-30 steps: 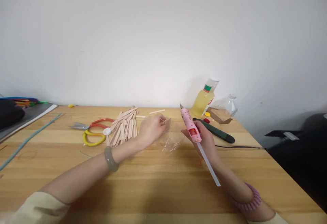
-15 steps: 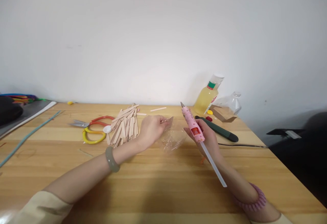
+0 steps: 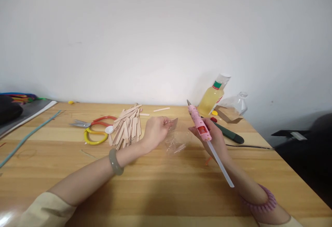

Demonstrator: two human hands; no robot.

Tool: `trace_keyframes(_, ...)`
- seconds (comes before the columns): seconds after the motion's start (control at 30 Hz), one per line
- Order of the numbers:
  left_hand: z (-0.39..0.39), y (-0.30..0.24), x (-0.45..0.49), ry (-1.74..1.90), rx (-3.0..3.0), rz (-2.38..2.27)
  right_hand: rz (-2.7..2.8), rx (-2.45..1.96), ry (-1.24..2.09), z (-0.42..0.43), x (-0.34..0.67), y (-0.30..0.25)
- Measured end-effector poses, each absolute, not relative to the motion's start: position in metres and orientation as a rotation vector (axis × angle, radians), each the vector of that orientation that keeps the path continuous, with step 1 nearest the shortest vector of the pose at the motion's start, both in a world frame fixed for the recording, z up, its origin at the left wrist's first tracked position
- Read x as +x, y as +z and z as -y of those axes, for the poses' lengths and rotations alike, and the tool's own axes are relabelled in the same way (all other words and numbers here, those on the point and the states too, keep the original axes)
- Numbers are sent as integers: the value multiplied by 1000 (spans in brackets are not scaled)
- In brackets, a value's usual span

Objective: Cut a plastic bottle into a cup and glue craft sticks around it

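My left hand (image 3: 155, 131) is closed in a pinch on a short wooden stick piece (image 3: 174, 122), held just above a clear plastic cup piece (image 3: 178, 140) lying on the wooden table (image 3: 160, 182). Around a pink glue gun (image 3: 200, 126) my right hand (image 3: 215, 138) is wrapped; its metal tip points up and away, and a clear glue stick (image 3: 220, 164) juts out of its back toward me. A pile of wooden craft sticks (image 3: 128, 126) lies just left of my left hand.
Scissors with red and yellow handles (image 3: 94, 130) lie left of the pile. At the back right stand a yellow-liquid bottle (image 3: 212, 95), a cut clear bottle (image 3: 234, 104), cardboard, a dark green tool (image 3: 228, 133) and a black cable. A teal pipe cleaner (image 3: 28, 135) lies far left.
The view has shifted slightly, and my right hand with the glue gun sits a little farther right. My left hand keeps its pinch on the stick piece over the plastic cup.
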State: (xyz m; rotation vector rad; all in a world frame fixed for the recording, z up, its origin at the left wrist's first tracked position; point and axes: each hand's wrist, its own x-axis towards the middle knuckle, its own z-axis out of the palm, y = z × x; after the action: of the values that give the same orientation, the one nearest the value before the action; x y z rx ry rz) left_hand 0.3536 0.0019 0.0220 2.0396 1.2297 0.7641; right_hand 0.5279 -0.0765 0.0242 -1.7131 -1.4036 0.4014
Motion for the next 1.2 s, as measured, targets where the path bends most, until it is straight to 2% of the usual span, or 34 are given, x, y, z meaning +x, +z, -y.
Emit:
trace_keyframes(0.2,1,26,353,744,2049,-1278,1449,-1729,338,71,534,30)
trace_keyframes(0.57,-8,30,352,674,2239,-1342,1430,-1723,465,74,515,26)
trace_keyframes(1.0,-11,18,352,895,2218,-1056,1441,-1704,487,72,516,21)
trace_keyframes(1.2,-12,29,352,688,2274,-1220,1437,-1674,507,73,516,20)
